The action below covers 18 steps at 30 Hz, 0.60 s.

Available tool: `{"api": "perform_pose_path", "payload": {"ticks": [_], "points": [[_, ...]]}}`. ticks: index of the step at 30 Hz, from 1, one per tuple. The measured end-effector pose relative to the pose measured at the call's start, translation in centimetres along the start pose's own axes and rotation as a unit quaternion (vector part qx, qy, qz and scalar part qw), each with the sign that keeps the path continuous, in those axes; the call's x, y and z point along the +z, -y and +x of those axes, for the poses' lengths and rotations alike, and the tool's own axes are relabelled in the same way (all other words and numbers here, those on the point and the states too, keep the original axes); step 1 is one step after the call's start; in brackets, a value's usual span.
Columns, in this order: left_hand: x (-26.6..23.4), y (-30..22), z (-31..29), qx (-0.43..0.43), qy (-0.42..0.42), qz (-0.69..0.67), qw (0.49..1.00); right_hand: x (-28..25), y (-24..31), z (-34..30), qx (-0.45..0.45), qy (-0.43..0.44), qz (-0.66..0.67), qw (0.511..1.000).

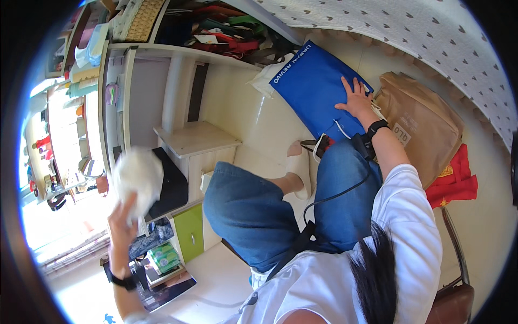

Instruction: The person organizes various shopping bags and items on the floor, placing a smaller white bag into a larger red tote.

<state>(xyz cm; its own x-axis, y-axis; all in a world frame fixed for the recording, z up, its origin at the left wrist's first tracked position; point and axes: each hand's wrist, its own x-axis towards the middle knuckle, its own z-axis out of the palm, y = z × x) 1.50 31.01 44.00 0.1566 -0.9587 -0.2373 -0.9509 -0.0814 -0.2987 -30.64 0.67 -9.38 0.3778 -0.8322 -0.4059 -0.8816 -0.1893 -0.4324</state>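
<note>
My left hand (124,225) is raised at the left, its fingers at the lower edge of a pale, rounded white bundle (138,181). Motion blurs the bundle, so its kind is unclear. On the right, my right hand (356,100) lies with spread fingers on a flat blue shopping bag (315,86), which rests on the floor. White cord handles (342,129) show at the bag's near edge, by my right knee. Close beside that hand leans a large brown paper-like bag (418,121).
Red bags (453,181) lie beyond the brown bag, near a chair (452,302). A patterned white bedspread (410,29) hangs at the upper right. Left are a desk (197,139), a black folder-like object (168,186), a green drawer (189,233) and crowded shelves (81,108).
</note>
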Motion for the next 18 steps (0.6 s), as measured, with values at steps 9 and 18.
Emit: {"api": "perform_pose_path", "payload": {"ticks": [9,18], "points": [[6.5,-9.2,29.3,0.204,0.09,0.006,0.975,0.7,-2.3,1.0,0.017,0.007,0.02,1.0],[38.3,-6.4,36.8,0.277,0.264,-0.084,0.92,1.6,-2.3,2.7,0.014,0.008,0.049,0.999]]}}
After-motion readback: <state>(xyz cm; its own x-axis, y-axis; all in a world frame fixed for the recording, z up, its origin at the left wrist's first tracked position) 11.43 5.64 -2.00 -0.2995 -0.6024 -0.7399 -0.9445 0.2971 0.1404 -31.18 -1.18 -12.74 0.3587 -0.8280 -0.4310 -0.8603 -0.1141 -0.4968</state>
